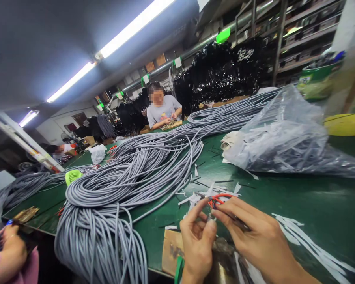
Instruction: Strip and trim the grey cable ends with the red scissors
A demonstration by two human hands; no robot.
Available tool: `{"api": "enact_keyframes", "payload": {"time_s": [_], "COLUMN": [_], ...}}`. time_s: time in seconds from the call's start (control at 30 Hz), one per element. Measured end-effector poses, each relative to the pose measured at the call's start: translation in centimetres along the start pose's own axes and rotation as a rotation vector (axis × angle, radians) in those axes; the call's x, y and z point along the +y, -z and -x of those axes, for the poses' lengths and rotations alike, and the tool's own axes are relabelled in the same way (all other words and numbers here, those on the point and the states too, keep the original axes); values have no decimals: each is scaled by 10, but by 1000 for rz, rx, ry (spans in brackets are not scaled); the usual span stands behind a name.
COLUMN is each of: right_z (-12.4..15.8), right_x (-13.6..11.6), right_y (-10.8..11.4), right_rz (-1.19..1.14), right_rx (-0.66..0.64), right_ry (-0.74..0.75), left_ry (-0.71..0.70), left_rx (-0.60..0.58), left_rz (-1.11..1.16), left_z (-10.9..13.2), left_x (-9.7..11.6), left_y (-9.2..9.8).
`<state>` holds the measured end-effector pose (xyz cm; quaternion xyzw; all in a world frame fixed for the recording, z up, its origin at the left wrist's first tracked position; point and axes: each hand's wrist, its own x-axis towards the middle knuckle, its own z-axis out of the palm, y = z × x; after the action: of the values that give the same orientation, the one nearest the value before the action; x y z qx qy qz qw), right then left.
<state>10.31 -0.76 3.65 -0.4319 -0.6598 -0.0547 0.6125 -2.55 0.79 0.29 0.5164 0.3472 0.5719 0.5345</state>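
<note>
My left hand [197, 244] and my right hand [251, 227] meet at the fingertips above the near edge of the green table [313, 197]. Both are closed in a pinch around something small, which the fingers mostly hide. Just beyond the fingertips are red-handled pliers [225, 195]; whether a finger touches them I cannot tell. White strip scraps [192, 199] and short black pieces are scattered around the pliers. Under my hands sits a worn wooden block [172, 250], with a dark, blurred object beside it. Long white strips [310, 244] lie right of my right hand.
Large coils of grey cable [130, 177] cover the table's left and middle, hanging over the near edge. A clear plastic bag [272, 146] of white pieces stands at right. A co-worker [164, 108] sits across the table; another person's hand [13, 244] shows at lower left.
</note>
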Motion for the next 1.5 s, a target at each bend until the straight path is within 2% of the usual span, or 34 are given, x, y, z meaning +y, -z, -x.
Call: {"api": "enact_keyframes", "payload": {"time_s": [0.17,0.3,0.43,0.53,0.63,0.8,0.9,1.0,1.03,1.13,1.2,1.23,1.3,1.4,1.5], "right_z": [-3,2,3,0,-3,0,-1,-3,-4,-5,-7,-9,-13,-17,-15], "right_x": [-3,0,4,6,8,13,25,50,59,79,82,80,73,65,67], "right_y": [-6,-8,-7,-8,-12,-18,-4,27,38,59,54,46,25,-1,-4], "right_rz": [-120,-243,-371,-472,-515,-497,-424,-280,-184,389,552,554,508,485,494], "right_rx": [-20,-78,-175,-187,-227,-299,-343,-369,-357,-475,-645,-744,-845,-883,-850], "right_ry": [-111,-251,-526,-746,-851,-911,-890,-828,-801,-494,-381,-358,-346,-352,-353], "left_ry": [-43,-10,19,28,46,40,65,77,79,51,-16,-61,-156,-271,-350], "left_rx": [44,124,210,235,180,-20,-56,-17,8,116,184,205,218,206,238], "left_rz": [101,58,90,141,205,275,196,129,100,-34,-117,-149,-191,-215,-217], "left_z": [-2,-4,-4,-3,-3,-2,-5,-8,-9,-9,-9,-8,-8,-8,-6], "left_x": [9,14,11,9,10,10,7,3,2,0,-1,-1,-2,-3,-1], "left_y": [-13,-19,-19,-20,-18,-12,-7,-5,-5,-6,-6,-6,-3,-1,-3]}}
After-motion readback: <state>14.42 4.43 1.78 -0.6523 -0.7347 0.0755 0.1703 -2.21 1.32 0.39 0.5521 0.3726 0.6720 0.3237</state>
